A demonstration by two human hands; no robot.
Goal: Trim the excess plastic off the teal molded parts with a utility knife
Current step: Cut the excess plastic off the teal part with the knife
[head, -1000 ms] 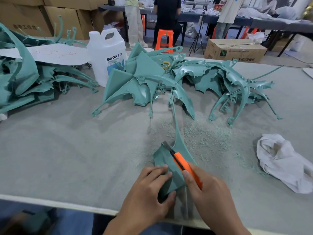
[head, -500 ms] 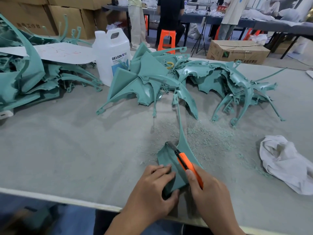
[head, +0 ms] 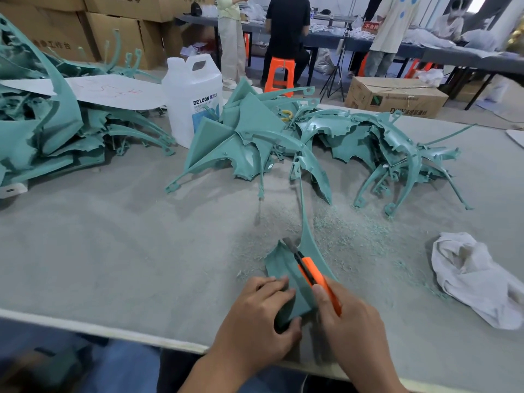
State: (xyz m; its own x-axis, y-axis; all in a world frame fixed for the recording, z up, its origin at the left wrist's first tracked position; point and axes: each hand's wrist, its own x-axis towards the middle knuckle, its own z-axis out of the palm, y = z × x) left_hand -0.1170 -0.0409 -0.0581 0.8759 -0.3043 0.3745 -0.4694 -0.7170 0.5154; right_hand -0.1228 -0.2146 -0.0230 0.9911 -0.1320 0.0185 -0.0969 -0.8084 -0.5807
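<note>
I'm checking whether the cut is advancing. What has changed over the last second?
Nothing has visibly moved; only the camera view has shifted slightly. The right hand still grips the utility knife, with its blade near the far edge of the teal part. The left hand still holds that part down. The jug, the cloth and the pile of parts are where they were.

A grey-covered counter (head: 113, 251) is seen. A heap of teal molded parts (head: 312, 143) is spread at 12 to 1 o'clock and a second heap (head: 42, 137) at 10 o'clock, with a white jug (head: 192, 92) stood between them. Teal shavings (head: 354, 231) are scattered near the centre, a single teal part (head: 283, 268) is laid at 6 o'clock, and a white cloth (head: 476, 282) is crumpled at 4 o'clock.
</note>
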